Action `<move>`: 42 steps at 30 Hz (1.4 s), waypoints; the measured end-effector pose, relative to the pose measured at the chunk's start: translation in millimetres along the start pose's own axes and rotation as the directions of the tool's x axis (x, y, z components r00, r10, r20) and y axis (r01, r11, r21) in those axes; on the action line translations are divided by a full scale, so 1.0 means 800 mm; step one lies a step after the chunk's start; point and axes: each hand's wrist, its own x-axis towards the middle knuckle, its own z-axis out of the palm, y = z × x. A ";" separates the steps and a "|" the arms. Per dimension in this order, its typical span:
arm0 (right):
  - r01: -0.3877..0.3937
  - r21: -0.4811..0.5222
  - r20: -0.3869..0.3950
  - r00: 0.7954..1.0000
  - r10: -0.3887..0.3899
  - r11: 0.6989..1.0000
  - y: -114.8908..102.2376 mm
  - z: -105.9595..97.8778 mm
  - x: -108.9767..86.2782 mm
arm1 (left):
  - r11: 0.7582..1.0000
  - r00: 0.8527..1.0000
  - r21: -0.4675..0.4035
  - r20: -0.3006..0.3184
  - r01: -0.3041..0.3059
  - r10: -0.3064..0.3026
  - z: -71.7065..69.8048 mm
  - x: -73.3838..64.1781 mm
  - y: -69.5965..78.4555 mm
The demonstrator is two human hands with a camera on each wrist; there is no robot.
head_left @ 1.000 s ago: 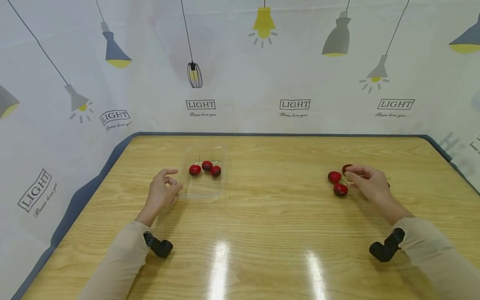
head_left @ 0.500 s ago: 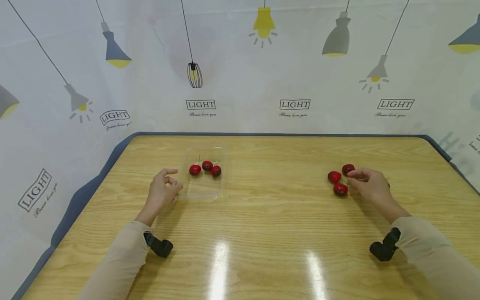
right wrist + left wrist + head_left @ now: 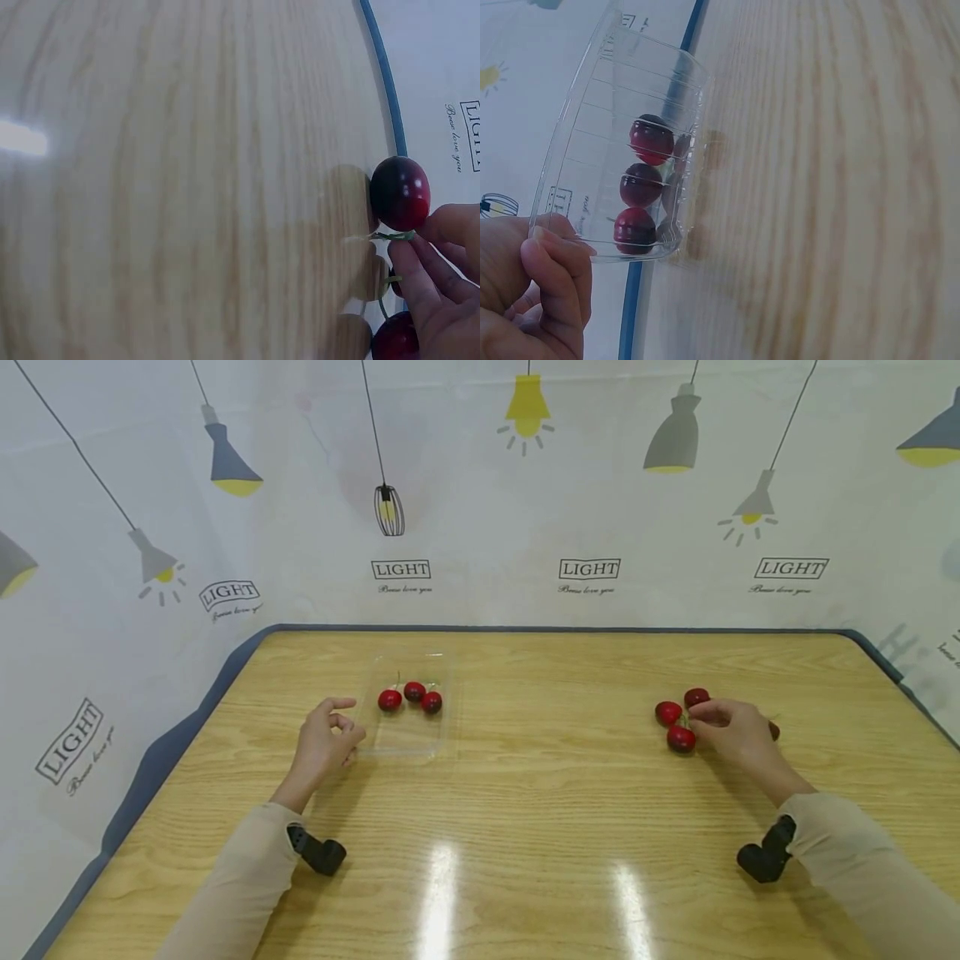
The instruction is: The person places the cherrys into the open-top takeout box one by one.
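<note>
My left hand (image 3: 324,743) is at the left side of a clear plastic container (image 3: 592,142), its thumb and fingers gripping the rim. Three red cherries (image 3: 414,692) lie inside the container. On the right, my right hand (image 3: 738,735) is among several loose cherries. Its thumb and index finger pinch a green stem (image 3: 396,236) beside the nearest cherry (image 3: 400,193). Another cherry (image 3: 668,713) lies just left of the fingertips, and a dark one (image 3: 697,697) sits behind them. Part of a further cherry (image 3: 775,730) shows past the knuckles; the hand hides the rest.
The cherries and container stand on a wood-grain table (image 3: 525,793) with a dark blue edge. A white curtain (image 3: 480,510) printed with lamps closes off the back and sides. Black wrist cameras (image 3: 765,852) are strapped on both forearms.
My right hand has shifted slightly left and toward me, its fingertips coming in at the stem. More of the back and right cherries shows. The left hand and container have stayed put.
</note>
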 end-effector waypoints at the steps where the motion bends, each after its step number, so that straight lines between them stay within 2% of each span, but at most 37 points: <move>1: 0.009 -0.008 0.002 1.000 -0.009 1.000 0.000 0.001 0.001 | 1.000 1.000 -0.001 0.000 -0.002 0.002 0.000 0.000 0.000; 6: 0.027 -0.022 0.010 1.000 -0.027 0.999 0.000 0.005 0.003 | 1.000 1.000 -0.005 0.000 -0.009 0.009 0.000 0.000 0.001; 12: 0.024 0.005 0.056 0.998 -0.024 1.000 -0.002 0.007 0.004 | 1.000 1.000 -0.001 0.001 -0.021 0.021 -0.001 -0.002 0.001; 18: 0.022 0.039 0.066 0.997 -0.025 0.999 -0.005 0.009 0.004 | 1.000 1.000 0.002 -0.005 -0.030 0.030 -0.001 -0.002 0.001; 31: -0.035 0.154 0.117 0.993 0.017 0.987 -0.002 0.013 0.006 | 1.000 1.000 -0.009 -0.005 -0.012 0.012 0.000 -0.002 -0.001; 42: -0.034 0.134 0.116 0.993 0.018 0.990 -0.002 0.012 0.005 | 1.000 1.000 -0.008 -0.004 -0.008 0.008 0.001 -0.003 0.000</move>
